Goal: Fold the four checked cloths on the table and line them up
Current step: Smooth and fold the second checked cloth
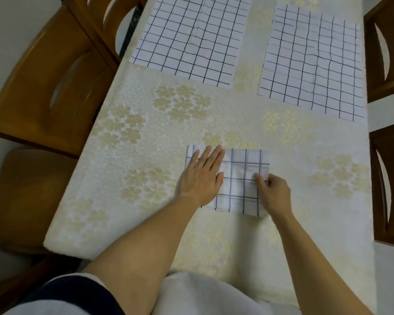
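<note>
Where both hands meet: folded cloth (pixel 239 189), a small checked rectangle lying on the tabletop (pixel 146 144), near its middle.
Left hand (pixel 201 178): flat on the folded cloth's left part, fingers (pixel 210 156) straight and close together, pressing down.
Right hand (pixel 274 193): fingers (pixel 259 178) curled, pinching the folded cloth near its right edge.
Left cloth (pixel 191 37): far side, spread open and flat.
Right cloth (pixel 312 64): far side, spread open, beside the left cloth but apart from it, slightly wrinkled.
Chairs (pixel 43 87): wooden, along both long sides.
</note>
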The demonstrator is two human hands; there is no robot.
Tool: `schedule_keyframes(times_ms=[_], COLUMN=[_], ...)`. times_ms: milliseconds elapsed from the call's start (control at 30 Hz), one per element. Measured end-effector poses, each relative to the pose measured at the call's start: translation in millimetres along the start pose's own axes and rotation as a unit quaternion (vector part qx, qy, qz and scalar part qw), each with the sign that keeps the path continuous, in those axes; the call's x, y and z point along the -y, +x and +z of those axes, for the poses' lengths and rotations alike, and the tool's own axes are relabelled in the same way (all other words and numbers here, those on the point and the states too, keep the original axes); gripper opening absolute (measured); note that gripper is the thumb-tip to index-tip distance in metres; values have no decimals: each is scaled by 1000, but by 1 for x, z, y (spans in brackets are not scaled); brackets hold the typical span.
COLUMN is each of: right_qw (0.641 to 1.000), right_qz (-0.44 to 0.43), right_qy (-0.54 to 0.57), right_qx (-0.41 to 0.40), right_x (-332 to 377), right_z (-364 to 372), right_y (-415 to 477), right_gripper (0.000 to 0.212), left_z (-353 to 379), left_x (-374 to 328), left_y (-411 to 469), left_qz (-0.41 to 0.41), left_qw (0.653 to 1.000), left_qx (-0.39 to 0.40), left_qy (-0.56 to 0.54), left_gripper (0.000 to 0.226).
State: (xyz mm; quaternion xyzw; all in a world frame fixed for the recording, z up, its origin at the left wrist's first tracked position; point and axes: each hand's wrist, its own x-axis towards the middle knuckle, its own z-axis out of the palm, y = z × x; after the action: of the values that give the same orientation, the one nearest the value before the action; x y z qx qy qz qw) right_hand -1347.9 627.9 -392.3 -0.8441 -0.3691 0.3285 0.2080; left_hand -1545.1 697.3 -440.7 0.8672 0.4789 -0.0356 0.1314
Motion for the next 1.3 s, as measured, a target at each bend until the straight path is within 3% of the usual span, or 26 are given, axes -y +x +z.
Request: schedule_keyframes(times_ms=[100,333,567,700,767,800,867,933,1067,1233,1300], right_qw=[994,958,960,960,959,958,955,948,933,932,939], right_qz=[-51,-154,-189,-190,-193,-193,-191,-190,-177,-209,-248], right_qy=[-64,-191,-191,-204,-206,-213,-228,-256,-311,-272,-222], right_qx=[-76,-145,-80,-33,-23,-18,-8,7,35,120,86], right_x=[14,57,81,93,96,97,101,105,112,110,102], right_z=[9,17,35,43,49,52,61,68,79,87,83], right_y=[-14,-32,-49,-55,-57,-57,-57,-59,-63,-65,-66], right_gripper=[34,41,46,47,49,49,49,50,55,69,63], left_z=[0,1,-1,0,2,-2,-15,-35,-63,-52,-48], left_x=[0,-1,1,4,8,9,15,21,27,38,44], left_y=[1,2,1,-4,-4,-3,-4,-12,-18,-6,-1], left_qz=[-5,-14,2,35,34,7,-94,-183,-212,-273,-279], left_qw=[1000,1000,1000,998,998,990,930,883,841,845,849], left_qx=[1,9,19,8,-46,-80,-175,-240,-62,-39,-32], left_qy=[6,-2,-9,59,-22,-118,-309,-359,-494,-459,-447], left_gripper=[64,68,74,68,67,64,50,52,51,42,40])
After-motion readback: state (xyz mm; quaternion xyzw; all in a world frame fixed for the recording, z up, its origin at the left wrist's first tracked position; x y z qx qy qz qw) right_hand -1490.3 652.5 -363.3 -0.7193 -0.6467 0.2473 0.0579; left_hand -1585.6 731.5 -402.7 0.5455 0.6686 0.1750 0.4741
